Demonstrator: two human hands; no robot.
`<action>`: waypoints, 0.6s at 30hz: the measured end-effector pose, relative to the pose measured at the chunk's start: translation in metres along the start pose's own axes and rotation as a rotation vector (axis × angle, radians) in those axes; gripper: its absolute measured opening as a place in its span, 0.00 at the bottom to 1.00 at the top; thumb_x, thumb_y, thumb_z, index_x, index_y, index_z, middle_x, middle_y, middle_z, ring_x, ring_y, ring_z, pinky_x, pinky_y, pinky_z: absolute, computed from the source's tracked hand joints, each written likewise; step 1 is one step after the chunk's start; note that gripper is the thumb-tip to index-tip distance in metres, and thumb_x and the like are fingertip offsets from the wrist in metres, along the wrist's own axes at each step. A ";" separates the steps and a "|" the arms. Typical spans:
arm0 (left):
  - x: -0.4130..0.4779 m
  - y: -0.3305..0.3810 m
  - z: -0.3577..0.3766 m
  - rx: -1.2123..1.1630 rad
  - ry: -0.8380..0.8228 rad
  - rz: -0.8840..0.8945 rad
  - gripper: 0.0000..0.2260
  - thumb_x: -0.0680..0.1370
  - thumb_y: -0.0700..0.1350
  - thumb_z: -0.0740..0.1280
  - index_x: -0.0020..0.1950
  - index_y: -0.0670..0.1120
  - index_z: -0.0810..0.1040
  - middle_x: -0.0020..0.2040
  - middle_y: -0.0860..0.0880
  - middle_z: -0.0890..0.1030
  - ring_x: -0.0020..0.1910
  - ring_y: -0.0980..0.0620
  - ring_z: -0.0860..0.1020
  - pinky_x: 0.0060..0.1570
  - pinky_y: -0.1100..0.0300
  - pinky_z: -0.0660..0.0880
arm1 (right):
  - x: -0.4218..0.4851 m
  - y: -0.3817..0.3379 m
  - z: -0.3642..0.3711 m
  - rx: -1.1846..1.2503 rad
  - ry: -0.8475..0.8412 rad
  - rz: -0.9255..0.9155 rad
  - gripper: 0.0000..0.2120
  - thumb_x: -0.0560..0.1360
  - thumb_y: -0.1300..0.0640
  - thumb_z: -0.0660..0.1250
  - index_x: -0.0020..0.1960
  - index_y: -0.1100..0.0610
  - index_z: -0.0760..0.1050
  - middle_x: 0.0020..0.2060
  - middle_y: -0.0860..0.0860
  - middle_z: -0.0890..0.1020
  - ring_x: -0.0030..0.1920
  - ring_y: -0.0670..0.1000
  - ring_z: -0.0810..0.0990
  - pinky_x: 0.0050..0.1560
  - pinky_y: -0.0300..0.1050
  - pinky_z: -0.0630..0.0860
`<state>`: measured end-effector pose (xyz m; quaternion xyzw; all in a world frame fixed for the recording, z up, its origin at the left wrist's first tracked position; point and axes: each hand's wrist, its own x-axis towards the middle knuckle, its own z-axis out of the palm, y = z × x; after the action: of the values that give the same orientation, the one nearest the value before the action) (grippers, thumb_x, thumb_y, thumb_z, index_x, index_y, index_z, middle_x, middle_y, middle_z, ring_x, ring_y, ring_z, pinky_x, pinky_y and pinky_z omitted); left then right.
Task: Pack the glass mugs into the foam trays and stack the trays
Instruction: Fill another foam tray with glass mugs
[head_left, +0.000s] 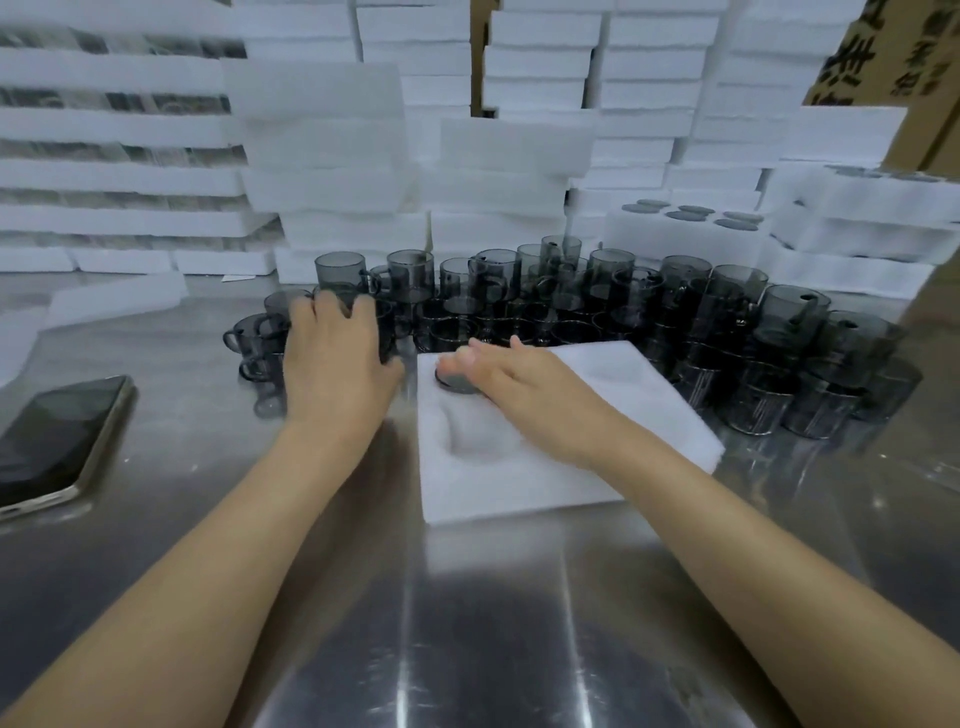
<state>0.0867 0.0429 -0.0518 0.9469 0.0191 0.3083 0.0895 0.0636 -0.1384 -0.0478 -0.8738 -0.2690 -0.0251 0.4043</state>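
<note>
Early stage: tray (519, 488) holds one mug (453, 383), other pockets (478, 441) empty.
At tray's 10 o'clock the right hand (524, 387) presses flat-fingered on that mug; left hand (332, 353) over loose mugs (597, 291) at 9 o'clock, grip blurred, cannot tell.

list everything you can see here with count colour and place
foam tray: one, white, on the table in front
mug in tray: one, smoky grey, far-left pocket
loose glass mugs: many, smoky grey, crowded behind and right of the tray
foam stacks: many, white, along the back
phone: one, black, table's left side
cardboard boxes: at least one, brown, upper right
table: one, steel, underneath
left hand: one, over mugs left of tray
right hand: one, fingers on the mug in tray
</note>
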 end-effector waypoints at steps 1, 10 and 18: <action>0.002 0.001 -0.003 -0.080 0.089 0.088 0.22 0.73 0.45 0.72 0.64 0.39 0.73 0.57 0.37 0.73 0.60 0.38 0.67 0.57 0.47 0.68 | 0.000 0.001 -0.003 0.106 0.110 0.008 0.16 0.82 0.51 0.55 0.64 0.53 0.77 0.64 0.47 0.78 0.68 0.42 0.71 0.75 0.44 0.57; -0.003 0.025 -0.005 -0.358 0.497 0.874 0.18 0.74 0.38 0.73 0.62 0.35 0.77 0.58 0.37 0.80 0.56 0.40 0.78 0.60 0.51 0.73 | 0.002 0.001 -0.008 0.328 0.319 -0.071 0.19 0.76 0.55 0.68 0.67 0.48 0.72 0.61 0.50 0.78 0.57 0.49 0.80 0.60 0.49 0.77; -0.009 0.026 0.009 -0.565 0.410 0.450 0.41 0.68 0.46 0.78 0.74 0.49 0.57 0.65 0.51 0.58 0.67 0.49 0.61 0.69 0.50 0.65 | 0.007 0.005 -0.019 0.895 0.527 0.165 0.08 0.78 0.63 0.64 0.56 0.59 0.77 0.44 0.53 0.84 0.44 0.51 0.84 0.46 0.42 0.80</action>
<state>0.0843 0.0151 -0.0598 0.7846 -0.2562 0.4956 0.2705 0.0753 -0.1517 -0.0369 -0.5980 -0.0731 -0.0948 0.7925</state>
